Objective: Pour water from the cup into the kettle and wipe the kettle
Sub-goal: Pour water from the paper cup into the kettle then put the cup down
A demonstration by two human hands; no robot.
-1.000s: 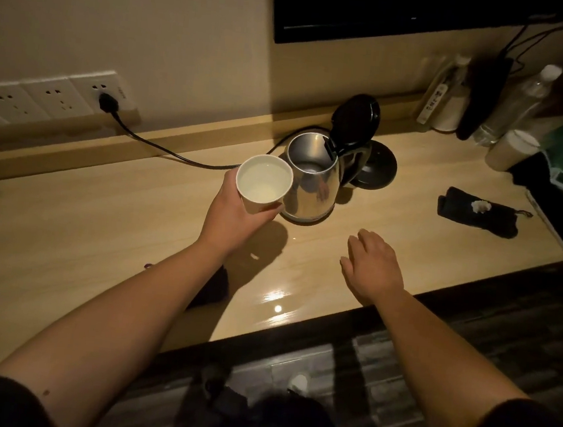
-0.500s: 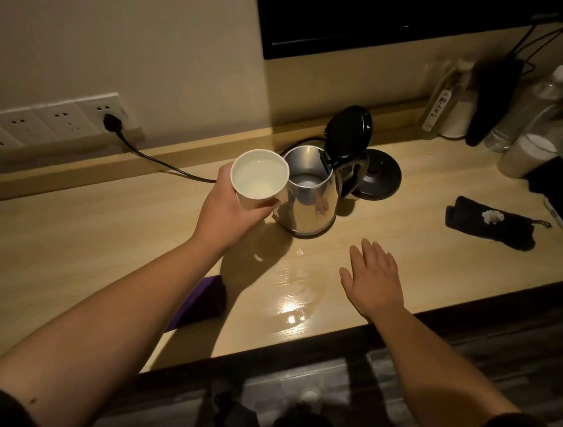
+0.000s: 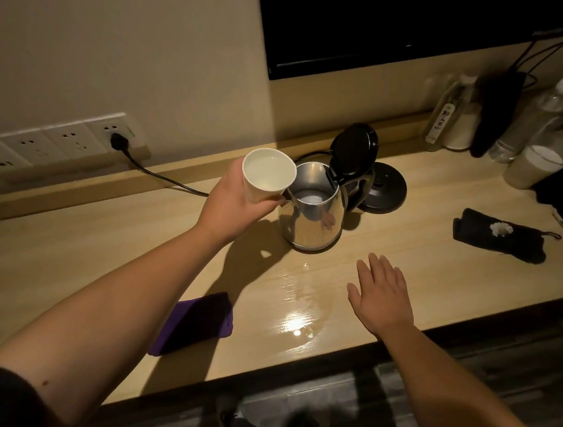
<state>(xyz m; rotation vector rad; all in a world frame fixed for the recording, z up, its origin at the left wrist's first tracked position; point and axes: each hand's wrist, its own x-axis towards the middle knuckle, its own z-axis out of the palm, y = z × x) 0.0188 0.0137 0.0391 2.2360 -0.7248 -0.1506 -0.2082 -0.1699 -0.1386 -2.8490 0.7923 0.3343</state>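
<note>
My left hand (image 3: 232, 205) grips a white paper cup (image 3: 267, 174) with water in it, held upright just left of the kettle's rim and touching or nearly touching it. The steel kettle (image 3: 316, 216) stands on the wooden desk (image 3: 98, 247) with its black lid (image 3: 353, 153) flipped up. My right hand (image 3: 382, 295) hovers flat over the desk in front of the kettle, fingers spread, holding nothing. A purple cloth (image 3: 195, 322) lies near the front edge, partly under my left forearm.
The kettle's black base (image 3: 384, 187) sits behind it, its cord running to a wall socket (image 3: 119, 137). A black pouch (image 3: 499, 239) lies to the right. Bottles (image 3: 454, 116) and a cup (image 3: 532, 168) crowd the back right corner. A screen (image 3: 394, 28) hangs above.
My left hand has lifted the cup higher and closer to the kettle's rim. My right hand has opened out flat. The view has tilted up a little.
</note>
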